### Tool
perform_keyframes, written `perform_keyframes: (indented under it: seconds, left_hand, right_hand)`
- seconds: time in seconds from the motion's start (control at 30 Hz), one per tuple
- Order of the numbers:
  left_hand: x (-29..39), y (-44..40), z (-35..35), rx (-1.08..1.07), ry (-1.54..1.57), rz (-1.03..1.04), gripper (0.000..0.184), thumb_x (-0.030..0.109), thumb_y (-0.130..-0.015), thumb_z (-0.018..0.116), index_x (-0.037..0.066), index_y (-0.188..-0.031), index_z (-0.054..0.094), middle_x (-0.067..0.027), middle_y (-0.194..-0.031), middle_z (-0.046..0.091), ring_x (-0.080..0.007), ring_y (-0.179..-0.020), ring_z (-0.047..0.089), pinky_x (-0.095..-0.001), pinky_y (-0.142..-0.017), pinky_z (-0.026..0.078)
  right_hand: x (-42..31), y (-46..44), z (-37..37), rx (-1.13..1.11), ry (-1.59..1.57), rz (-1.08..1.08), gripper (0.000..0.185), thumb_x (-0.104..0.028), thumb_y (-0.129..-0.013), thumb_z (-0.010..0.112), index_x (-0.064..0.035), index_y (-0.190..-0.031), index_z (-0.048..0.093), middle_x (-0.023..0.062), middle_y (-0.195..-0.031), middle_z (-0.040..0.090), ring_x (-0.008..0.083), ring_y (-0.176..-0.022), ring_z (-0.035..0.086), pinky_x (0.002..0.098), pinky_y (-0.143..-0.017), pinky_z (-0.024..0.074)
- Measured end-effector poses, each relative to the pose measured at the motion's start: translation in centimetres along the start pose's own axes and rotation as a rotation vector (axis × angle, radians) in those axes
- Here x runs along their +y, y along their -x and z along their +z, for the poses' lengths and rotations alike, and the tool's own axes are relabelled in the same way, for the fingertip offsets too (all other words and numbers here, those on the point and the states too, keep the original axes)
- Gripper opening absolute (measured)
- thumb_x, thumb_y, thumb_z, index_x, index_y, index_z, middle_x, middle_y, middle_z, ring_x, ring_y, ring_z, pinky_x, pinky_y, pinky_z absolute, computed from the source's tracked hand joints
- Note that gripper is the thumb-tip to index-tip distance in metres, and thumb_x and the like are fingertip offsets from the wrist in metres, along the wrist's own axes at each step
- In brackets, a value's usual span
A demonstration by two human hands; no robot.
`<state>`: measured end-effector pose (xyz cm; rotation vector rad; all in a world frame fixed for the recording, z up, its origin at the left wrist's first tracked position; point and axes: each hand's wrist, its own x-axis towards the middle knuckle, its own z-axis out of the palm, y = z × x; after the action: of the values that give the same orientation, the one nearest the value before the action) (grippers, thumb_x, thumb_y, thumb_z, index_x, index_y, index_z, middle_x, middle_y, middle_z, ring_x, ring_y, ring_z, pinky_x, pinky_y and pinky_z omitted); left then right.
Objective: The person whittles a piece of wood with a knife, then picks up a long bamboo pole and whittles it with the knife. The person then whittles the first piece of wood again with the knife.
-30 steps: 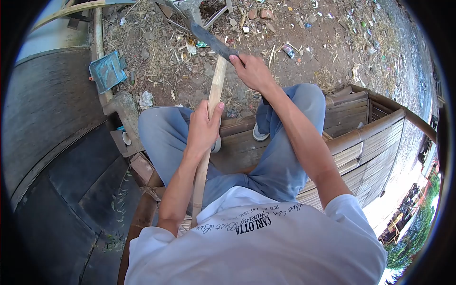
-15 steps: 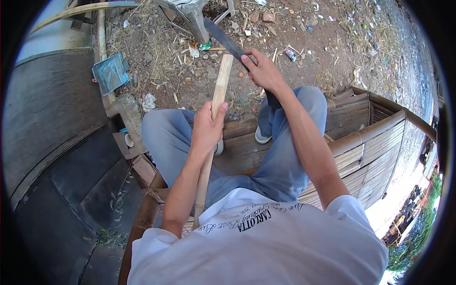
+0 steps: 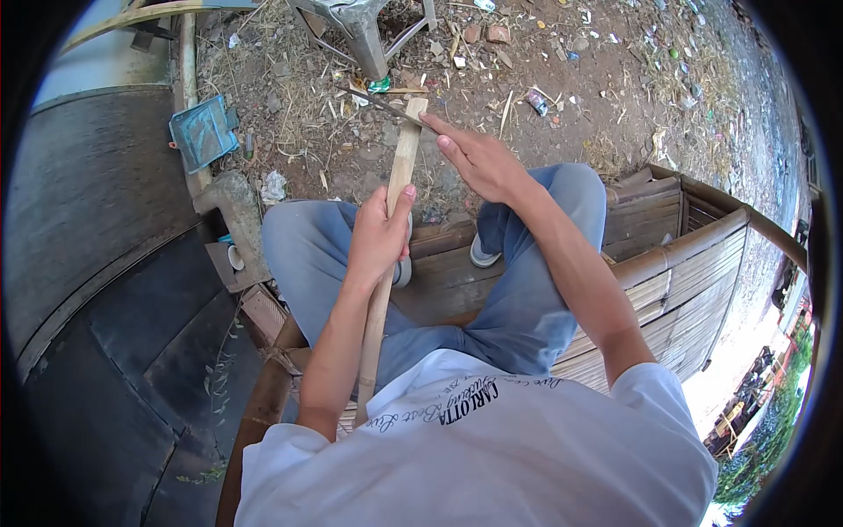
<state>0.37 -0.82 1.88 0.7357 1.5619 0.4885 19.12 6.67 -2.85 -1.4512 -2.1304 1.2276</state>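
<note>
Near the frame's centre, the left hand (image 3: 378, 239) clamped a bamboo strip (image 3: 404, 160), probably to steady its upper end against the knife (image 3: 383, 105) gripped by the right hand (image 3: 485, 165).

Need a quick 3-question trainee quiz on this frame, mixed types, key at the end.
1. Multiple choice: where does the knife cross the wooden strip in this view?
A) near the strip's far end
B) halfway along it
C) at the end by the shirt

2. True or false: both hands grip the wooden strip.

3. Fill in: the dustpan-like object on the ground at picture left is mainly ___ in colour.

Key: 1. A. 2. False; the left hand grips the strip, the right hand holds the knife. 3. Blue.
</note>
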Motion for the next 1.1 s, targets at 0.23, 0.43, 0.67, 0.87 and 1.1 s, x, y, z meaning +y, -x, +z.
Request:
perform_keyframes:
  seconds: [0.23, 0.43, 0.67, 0.87, 1.1]
  left_hand:
    - [-0.5, -1.1, -0.8, -0.110, 0.104, 0.032, 0.029, 0.032, -0.100, 0.053, 0.004, -0.095, 0.049, -0.0029, -0.068, 0.057, -0.0080, -0.046, 0.053, -0.0234, -0.042, 0.044]
    - [0.8, -1.8, -1.0, -0.107, 0.090, -0.027, 0.019, 0.026, -0.100, 0.050, 0.008, -0.102, 0.047, -0.0026, -0.079, 0.057, -0.0080, -0.051, 0.052, -0.0231, -0.047, 0.046]
    - [3.4, -3.0, -0.5, -0.055, 0.183, 0.000, 0.025, 0.032, -0.098, 0.055, 0.008, -0.104, 0.048, -0.0014, -0.078, 0.054, -0.0071, -0.049, 0.050, -0.0225, -0.043, 0.041]
    - [2.9, -3.6, -0.3, -0.052, 0.142, 0.059, 0.035, 0.042, -0.096, 0.056, 0.008, -0.103, 0.049, -0.0004, -0.076, 0.051, -0.0032, -0.045, 0.042, -0.0194, -0.038, 0.032]
    - [2.5, -3.2, 0.2, -0.031, 0.196, 0.167, 0.040, 0.045, -0.101, 0.046, 0.005, -0.100, 0.049, -0.0004, -0.074, 0.050, -0.0023, -0.043, 0.039, -0.0195, -0.036, 0.030]
  right_hand:
    - [1.1, -0.7, -1.0, -0.131, -0.164, 0.176, 0.050, -0.043, -0.103, 0.036, -0.0175, -0.145, 0.041, 0.0203, -0.096, 0.066, 0.0357, -0.088, 0.063, 0.0431, -0.084, 0.0471]
    - [1.3, -0.5, 0.7, 0.089, -0.064, -0.196, 0.045, -0.038, -0.101, 0.044, -0.0126, -0.138, 0.050, 0.0176, -0.097, 0.067, 0.0295, -0.084, 0.064, 0.0395, -0.080, 0.0486]
    - [0.3, -1.2, 0.1, 0.025, -0.145, -0.032, 0.043, -0.039, -0.098, 0.051, -0.0084, -0.128, 0.057, 0.0179, -0.086, 0.068, 0.0325, -0.076, 0.066, 0.0393, -0.070, 0.0497]
    - [-0.1, -1.6, -0.2, 0.020, -0.055, -0.115, 0.039, -0.043, -0.096, 0.051, -0.0061, -0.106, 0.058, 0.0177, -0.069, 0.061, 0.0364, -0.065, 0.061, 0.0443, -0.062, 0.0456]
    - [0.0, -1.8, -0.3, -0.069, 0.130, -0.033, 0.050, -0.053, -0.097, 0.041, -0.0101, -0.117, 0.058, 0.0217, -0.064, 0.059, 0.0417, -0.068, 0.061, 0.0504, -0.067, 0.0452]
